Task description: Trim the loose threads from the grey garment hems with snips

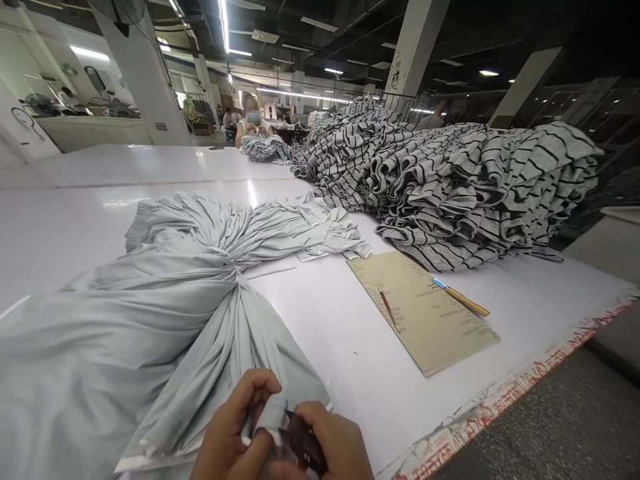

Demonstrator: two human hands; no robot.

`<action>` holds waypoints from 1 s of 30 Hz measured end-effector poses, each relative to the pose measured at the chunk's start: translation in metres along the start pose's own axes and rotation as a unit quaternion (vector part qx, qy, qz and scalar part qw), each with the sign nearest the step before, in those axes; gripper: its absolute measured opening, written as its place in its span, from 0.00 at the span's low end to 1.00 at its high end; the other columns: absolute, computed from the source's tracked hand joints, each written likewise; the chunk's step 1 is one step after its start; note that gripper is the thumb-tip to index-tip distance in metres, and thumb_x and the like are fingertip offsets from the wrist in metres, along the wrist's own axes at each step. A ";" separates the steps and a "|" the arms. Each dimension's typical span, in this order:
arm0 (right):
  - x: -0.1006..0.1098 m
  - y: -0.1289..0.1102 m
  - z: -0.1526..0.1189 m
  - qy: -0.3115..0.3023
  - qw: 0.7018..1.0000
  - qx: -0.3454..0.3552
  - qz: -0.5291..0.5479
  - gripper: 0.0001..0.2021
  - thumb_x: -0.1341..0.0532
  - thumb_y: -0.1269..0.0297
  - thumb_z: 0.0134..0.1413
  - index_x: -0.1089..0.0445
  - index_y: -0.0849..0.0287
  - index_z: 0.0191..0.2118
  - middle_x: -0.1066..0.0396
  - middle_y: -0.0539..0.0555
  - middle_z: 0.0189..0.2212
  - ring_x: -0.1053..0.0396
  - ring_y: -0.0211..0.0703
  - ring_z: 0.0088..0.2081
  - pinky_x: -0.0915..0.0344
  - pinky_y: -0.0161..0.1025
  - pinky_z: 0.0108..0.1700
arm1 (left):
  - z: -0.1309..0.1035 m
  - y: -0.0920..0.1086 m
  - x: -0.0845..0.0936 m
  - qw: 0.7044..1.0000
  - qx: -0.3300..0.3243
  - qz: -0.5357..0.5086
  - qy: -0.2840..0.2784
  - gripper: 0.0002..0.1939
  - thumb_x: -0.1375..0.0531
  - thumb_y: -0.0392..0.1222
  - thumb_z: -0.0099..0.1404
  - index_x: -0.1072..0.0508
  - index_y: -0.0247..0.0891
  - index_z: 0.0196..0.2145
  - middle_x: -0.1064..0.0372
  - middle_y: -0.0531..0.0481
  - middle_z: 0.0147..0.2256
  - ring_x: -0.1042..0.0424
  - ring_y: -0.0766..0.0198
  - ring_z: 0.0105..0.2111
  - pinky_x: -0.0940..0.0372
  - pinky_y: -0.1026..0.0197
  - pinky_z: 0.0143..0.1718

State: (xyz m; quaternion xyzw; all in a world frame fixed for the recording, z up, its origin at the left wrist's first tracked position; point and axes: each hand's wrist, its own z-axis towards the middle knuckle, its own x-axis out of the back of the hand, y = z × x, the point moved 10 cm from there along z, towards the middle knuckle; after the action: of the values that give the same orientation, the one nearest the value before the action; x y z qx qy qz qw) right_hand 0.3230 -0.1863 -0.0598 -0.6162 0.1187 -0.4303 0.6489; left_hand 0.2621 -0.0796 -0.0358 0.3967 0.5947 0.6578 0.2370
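Note:
At the bottom of the view my left hand is closed, pinching a folded bit of light grey fabric. Close beside it, my right hand grips a small dark brown tool whose pointed front end touches or nearly touches that fold; its exact kind is hard to make out. The pinched fabric appears to belong to a large light grey cloth bundle, gathered tightly at its middle and spread over the left of the white table.
Right of the bundle lies a brown printed paper sheet, with a thin pen and a blue-and-yellow knife-like tool on it. A tall heap of striped grey fabric stands behind. More cloth and a person are farther back.

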 end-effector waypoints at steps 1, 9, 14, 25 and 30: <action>0.001 0.001 0.001 -0.004 1.000 -0.009 0.009 0.11 0.39 0.54 0.49 0.37 0.56 0.28 0.45 0.44 0.16 0.46 0.36 0.18 0.55 0.33 0.21 | 0.001 0.002 0.002 1.000 -0.008 0.015 -0.004 0.14 0.48 0.34 0.52 0.32 0.43 0.37 0.36 0.56 0.27 0.35 0.63 0.29 0.37 0.66 0.32; 0.033 0.017 0.018 0.012 0.990 -0.118 0.076 0.10 0.45 0.58 0.59 0.41 0.56 0.30 0.44 0.46 0.23 0.43 0.38 0.26 0.46 0.32 0.28 | 0.012 -0.013 -0.007 0.972 0.121 0.003 -0.203 0.18 0.42 0.52 0.62 0.31 0.37 0.21 0.41 0.56 0.20 0.41 0.66 0.24 0.43 0.69 0.26; 0.018 0.013 0.005 -0.070 0.989 -0.115 0.065 0.11 0.43 0.56 0.57 0.42 0.56 0.29 0.46 0.44 0.21 0.47 0.35 0.23 0.50 0.31 0.25 | 0.001 -0.029 -0.018 0.935 0.230 -0.127 -0.240 0.20 0.40 0.56 0.59 0.29 0.34 0.25 0.41 0.56 0.19 0.48 0.69 0.20 0.53 0.69 0.19; 0.009 -0.017 0.000 -0.109 0.987 0.022 -0.116 0.10 0.45 0.56 0.61 0.32 0.55 0.34 0.32 0.47 0.23 0.35 0.39 0.23 0.51 0.33 0.25 | 0.004 -0.009 -0.019 0.959 0.133 0.006 -0.252 0.14 0.43 0.47 0.63 0.30 0.38 0.24 0.41 0.57 0.23 0.43 0.66 0.26 0.45 0.68 0.28; 0.008 -0.018 -0.003 -0.093 0.986 0.043 -0.133 0.12 0.46 0.54 0.62 0.30 0.54 0.37 0.26 0.49 0.25 0.30 0.42 0.25 0.49 0.34 0.26 | 0.005 -0.011 -0.020 0.955 0.147 0.005 -0.257 0.15 0.42 0.45 0.62 0.34 0.37 0.20 0.48 0.58 0.20 0.49 0.68 0.23 0.50 0.68 0.23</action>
State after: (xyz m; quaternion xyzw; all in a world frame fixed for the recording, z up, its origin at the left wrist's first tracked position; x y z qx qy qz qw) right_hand 0.3181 -0.1915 -0.0414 -0.6353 -0.0433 -0.4582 0.6201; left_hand 0.2756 -0.0904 -0.0512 0.5859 0.6016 0.4405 0.3173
